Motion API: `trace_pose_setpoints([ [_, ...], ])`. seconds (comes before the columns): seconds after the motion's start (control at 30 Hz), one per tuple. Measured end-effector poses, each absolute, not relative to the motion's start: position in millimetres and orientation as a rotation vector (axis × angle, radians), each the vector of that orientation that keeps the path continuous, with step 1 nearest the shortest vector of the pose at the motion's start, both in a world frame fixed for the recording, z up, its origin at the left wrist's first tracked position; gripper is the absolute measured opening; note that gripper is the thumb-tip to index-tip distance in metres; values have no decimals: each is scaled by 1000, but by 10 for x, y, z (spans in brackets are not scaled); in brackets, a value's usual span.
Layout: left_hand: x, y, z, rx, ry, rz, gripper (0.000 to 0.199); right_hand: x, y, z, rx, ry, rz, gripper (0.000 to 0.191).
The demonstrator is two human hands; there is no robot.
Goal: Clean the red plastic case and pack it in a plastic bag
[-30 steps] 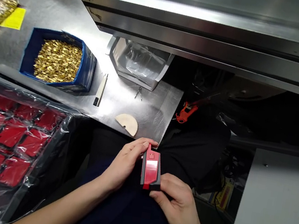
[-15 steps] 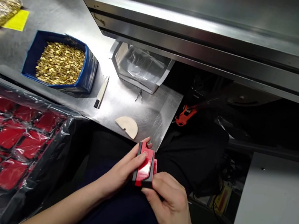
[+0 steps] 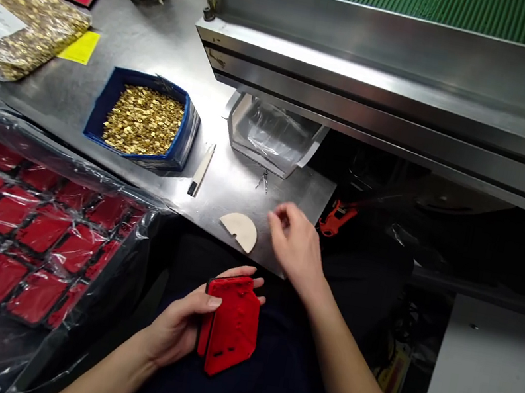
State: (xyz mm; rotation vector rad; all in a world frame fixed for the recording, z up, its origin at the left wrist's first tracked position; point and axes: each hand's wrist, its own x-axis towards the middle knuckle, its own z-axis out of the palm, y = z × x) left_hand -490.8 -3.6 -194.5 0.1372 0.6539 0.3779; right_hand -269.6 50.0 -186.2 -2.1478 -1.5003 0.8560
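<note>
My left hand holds a red plastic casing with black edging above my lap. Its thumb lies on the near edge and the fingers wrap behind. The casing's flat red face, with small slots near the bottom, is turned up. My right hand is apart from it, over the front edge of the metal table, fingers curled and thumb close to the index finger. Whether anything small sits between them is hidden. A pale half-round disc with a notch lies just left of that hand.
A blue bin of small brass-coloured parts, a cutter knife and a clear-grey bin stand on the metal table. A crate lined with plastic film holds several red casings at left. A metal conveyor frame overhangs the table.
My right hand has let go of the red casing and moved up to the table edge. The casing has turned in my left hand, showing its broad red face. The view has shifted left.
</note>
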Motion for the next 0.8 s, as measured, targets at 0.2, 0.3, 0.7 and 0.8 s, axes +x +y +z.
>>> trace_pose_setpoints([
  [0.2,-5054,-17,-1896,415,712,279,87,-3074,1369,-2399,-2485,-1436,581,44],
  [0.3,-5089,-43,-1871,359,745,331,87,-3099,1258,-2427,-2482,-1499,577,27],
  [0.7,-4948,-59,-1799,303,492,234,91,-2751,-295,-1242,-1837,-1380,1345,16],
  [0.8,-4874,17,-1784,297,422,219,80,-2837,-467,-1159,-1811,-1488,1208,21],
])
